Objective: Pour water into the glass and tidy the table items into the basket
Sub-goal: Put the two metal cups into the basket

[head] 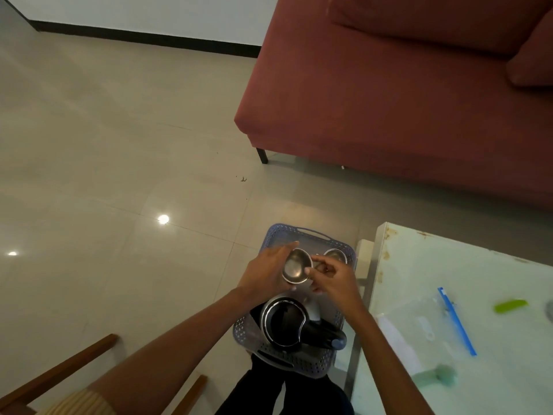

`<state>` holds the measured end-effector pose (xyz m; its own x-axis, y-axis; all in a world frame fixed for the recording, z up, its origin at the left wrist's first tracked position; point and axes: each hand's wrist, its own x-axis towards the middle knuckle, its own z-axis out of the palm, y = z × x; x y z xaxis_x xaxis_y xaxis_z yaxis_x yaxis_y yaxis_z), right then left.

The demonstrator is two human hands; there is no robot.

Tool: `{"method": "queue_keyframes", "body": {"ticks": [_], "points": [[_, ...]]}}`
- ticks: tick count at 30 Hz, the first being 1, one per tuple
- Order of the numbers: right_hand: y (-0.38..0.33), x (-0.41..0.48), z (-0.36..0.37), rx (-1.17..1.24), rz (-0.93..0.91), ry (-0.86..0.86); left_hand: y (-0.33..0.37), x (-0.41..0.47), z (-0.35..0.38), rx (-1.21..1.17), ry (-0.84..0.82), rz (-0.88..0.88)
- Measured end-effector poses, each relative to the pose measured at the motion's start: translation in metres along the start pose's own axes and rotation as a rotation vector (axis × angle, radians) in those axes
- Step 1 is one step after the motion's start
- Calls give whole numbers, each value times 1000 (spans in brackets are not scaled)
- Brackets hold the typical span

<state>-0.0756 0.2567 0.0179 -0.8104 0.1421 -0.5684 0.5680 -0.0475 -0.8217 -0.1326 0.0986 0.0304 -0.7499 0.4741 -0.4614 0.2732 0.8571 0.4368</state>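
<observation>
Fingers of the left hand (264, 272) curl round the steel bowl (294, 268); the right hand (333, 278) pinches its rim. Likely light, stiff, slippery: hold by the rim.

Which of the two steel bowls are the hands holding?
The left bowl, gripped between the left hand and right hand above the basket. The other bowl sits in the basket beyond the right hand.

Shiny metal bowl (295, 267), perforated plastic basket (311, 365), glossy floor tiles (104, 145), matt cloth sofa (389, 100)
</observation>
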Motion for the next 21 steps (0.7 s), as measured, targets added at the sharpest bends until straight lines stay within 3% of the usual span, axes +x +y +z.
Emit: {"method": "queue_keyframes", "body": {"ticks": [10, 16, 21], "points": [[39, 22, 0, -334, 22, 360, 12, 5, 13, 32, 81, 157], [87, 38, -18, -371, 178, 423, 1, 0, 11, 10, 101, 69], [108, 54, -20, -497, 199, 397, -9, -7, 14, 4, 73, 24]]}}
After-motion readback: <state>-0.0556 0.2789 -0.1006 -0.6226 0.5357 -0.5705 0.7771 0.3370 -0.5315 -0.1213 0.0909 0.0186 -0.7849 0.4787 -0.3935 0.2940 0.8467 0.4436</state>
